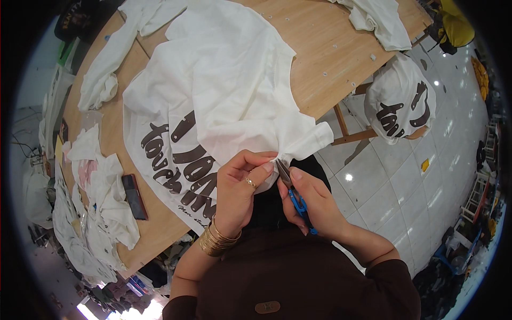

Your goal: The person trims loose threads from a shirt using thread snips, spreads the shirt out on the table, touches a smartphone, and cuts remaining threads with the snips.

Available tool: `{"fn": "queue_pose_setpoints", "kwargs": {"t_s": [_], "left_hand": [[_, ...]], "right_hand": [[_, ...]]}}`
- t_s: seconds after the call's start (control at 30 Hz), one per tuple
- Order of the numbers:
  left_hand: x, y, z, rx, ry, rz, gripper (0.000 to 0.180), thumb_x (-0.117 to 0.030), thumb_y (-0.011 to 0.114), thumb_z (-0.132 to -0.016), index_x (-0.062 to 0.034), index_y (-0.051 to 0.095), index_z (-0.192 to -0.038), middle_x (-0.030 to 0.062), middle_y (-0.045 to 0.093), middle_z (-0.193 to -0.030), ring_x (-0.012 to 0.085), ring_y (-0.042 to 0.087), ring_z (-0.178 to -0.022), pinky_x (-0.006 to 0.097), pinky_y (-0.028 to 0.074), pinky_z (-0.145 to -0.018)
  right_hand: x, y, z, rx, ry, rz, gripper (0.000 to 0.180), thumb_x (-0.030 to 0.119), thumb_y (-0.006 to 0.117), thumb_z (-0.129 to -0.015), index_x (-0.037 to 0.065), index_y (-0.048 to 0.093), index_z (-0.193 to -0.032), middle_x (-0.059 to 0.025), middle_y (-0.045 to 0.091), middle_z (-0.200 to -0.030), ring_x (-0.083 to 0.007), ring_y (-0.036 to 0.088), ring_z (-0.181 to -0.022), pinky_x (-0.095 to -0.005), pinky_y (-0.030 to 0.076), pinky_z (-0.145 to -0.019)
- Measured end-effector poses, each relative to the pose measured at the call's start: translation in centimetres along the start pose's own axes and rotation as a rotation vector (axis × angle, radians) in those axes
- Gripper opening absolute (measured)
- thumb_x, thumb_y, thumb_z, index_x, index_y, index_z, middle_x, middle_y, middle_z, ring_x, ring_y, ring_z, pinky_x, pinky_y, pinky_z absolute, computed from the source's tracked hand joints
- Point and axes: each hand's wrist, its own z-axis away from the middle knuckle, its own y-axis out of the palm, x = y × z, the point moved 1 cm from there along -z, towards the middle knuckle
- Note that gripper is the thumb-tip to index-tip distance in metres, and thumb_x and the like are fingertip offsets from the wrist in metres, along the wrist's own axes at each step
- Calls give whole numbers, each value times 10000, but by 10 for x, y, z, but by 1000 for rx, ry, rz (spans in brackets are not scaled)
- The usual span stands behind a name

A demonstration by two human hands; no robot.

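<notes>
A white garment (240, 80) with large dark lettering spreads over the table and hangs past its near edge toward me. My left hand (242, 181), with a ring and gold bangles, pinches a gathered bit of its fabric. Close beside it, my right hand (312, 197) is closed around small thread snips (296, 198) with blue handles and dark metal blades. The blade tips point up and touch or nearly touch the pinched fabric; whether they are cutting cannot be told. A short white sleeve or cuff (317, 140) sticks out just beyond the blades.
On the wooden table (320, 48) lie a dark phone (134, 197), crumpled white cloth pieces (98, 186) at left, and more white garments (376, 21) at the far edge. A stool (341, 125) draped with a printed white garment (400, 101) stands right on the tiled floor (384, 181).
</notes>
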Motion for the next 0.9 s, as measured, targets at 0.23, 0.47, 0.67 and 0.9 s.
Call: {"fn": "queue_pose_setpoints", "kwargs": {"t_s": [0.23,0.47,0.67,0.9], "left_hand": [[2,0,1,0,14,3,38,6,577,-822,3,581,-859,117,615,-1040,118,574,-886,256,441,-827],[1,-3,0,15,-5,65,44,10,574,-821,4,575,-865,114,619,-1024,121,575,-887,259,443,-830],[1,-8,-1,24,39,-25,45,8,576,-819,3,574,-864,114,624,-1019,115,574,-884,253,435,-836],[-1,-10,-1,48,6,-21,58,-5,575,-819,5,573,-876,101,631,-997,103,573,-866,243,438,-821]], "right_hand": [[-6,3,-1,-13,-32,7,393,379,233,-983,60,415,-843,-19,392,-458,-76,311,-345,-199,293,-319],[-15,-5,-3,-151,-308,13,272,285,344,-978,49,443,-885,16,408,-517,-48,310,-382,-186,268,-360],[2,-18,-13,-558,-426,236,181,147,502,-921,35,486,-1062,47,416,-583,-17,381,-495,-164,337,-476],[1,-11,-13,-584,-532,555,185,45,635,-807,52,603,-989,23,516,-664,-43,387,-531,-190,372,-528]]}}
